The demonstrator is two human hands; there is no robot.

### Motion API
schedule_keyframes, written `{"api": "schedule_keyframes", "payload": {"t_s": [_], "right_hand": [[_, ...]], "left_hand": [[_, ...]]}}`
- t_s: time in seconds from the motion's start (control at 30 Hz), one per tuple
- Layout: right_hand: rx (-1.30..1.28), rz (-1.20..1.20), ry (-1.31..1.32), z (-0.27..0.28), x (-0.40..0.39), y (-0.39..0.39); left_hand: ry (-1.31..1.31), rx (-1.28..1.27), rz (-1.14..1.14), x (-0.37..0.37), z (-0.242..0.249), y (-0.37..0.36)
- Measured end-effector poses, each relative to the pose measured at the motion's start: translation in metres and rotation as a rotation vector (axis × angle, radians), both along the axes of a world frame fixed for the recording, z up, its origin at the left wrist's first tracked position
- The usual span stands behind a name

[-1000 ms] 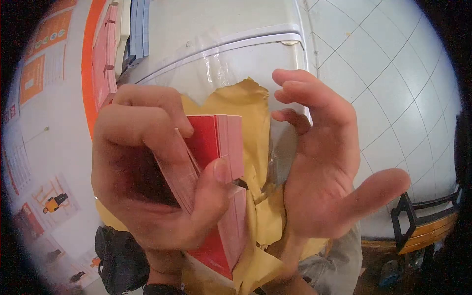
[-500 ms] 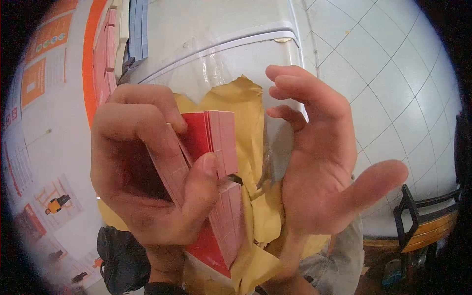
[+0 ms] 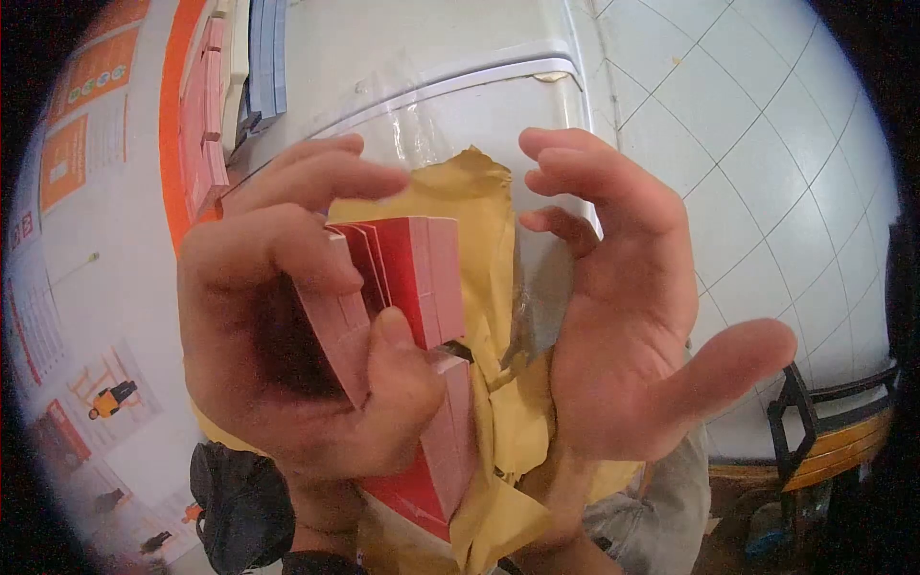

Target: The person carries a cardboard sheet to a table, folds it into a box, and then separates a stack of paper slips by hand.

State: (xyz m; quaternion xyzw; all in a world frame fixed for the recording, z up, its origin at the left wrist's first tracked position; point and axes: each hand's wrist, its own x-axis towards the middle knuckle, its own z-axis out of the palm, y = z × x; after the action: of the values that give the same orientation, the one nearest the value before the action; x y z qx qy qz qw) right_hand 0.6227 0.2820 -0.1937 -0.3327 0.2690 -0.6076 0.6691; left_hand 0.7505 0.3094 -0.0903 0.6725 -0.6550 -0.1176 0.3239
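My left hand point(image 3: 278, 316) grips a stack of red cards or thin booklets point(image 3: 436, 278) with pink edges. Its thumb presses the edges, and a few of the sheets stand fanned apart beside it. The index finger bends over the near part, while other fingers are lifted off. Below lies a second red and pink stack point(image 3: 450, 431), partly covered by the left hand. Crumpled yellow-brown wrapping paper point(image 3: 489, 259) surrounds both stacks. To the right, my right hand point(image 3: 623, 316) is open, palm up, fingers curved and thumb stretched out, holding nothing.
Behind is a white surface point(image 3: 431, 29) with clear plastic tape point(image 3: 407, 125) on it. Pink stacks point(image 3: 203, 134) and blue stacks point(image 3: 268, 57) stand at the upper left, near a printed poster point(image 3: 96, 240). A wooden seat with a black frame point(image 3: 834, 446) is at the lower right.
My left thumb has shifted slightly and several more sheets have parted towards the left. Some left fingers have lifted and straightened off the stack. The right hand has barely moved.
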Motion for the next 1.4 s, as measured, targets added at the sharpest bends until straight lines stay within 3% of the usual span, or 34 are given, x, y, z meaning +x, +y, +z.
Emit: {"api": "schedule_keyframes", "payload": {"t_s": [0.17,0.37,1.4], "right_hand": [[-0.011,-0.003,-0.015,-0.001,0.0,-0.002],[0.0,-0.024,0.007,0.001,0.001,0.0],[-0.059,0.019,0.026,-0.004,-0.004,-0.002]], "left_hand": [[-0.066,-0.027,0.029,-0.005,0.002,0.001],[0.03,0.028,0.105,-0.013,0.002,0.005],[0.078,0.08,0.105,-0.009,0.008,0.005]]}}
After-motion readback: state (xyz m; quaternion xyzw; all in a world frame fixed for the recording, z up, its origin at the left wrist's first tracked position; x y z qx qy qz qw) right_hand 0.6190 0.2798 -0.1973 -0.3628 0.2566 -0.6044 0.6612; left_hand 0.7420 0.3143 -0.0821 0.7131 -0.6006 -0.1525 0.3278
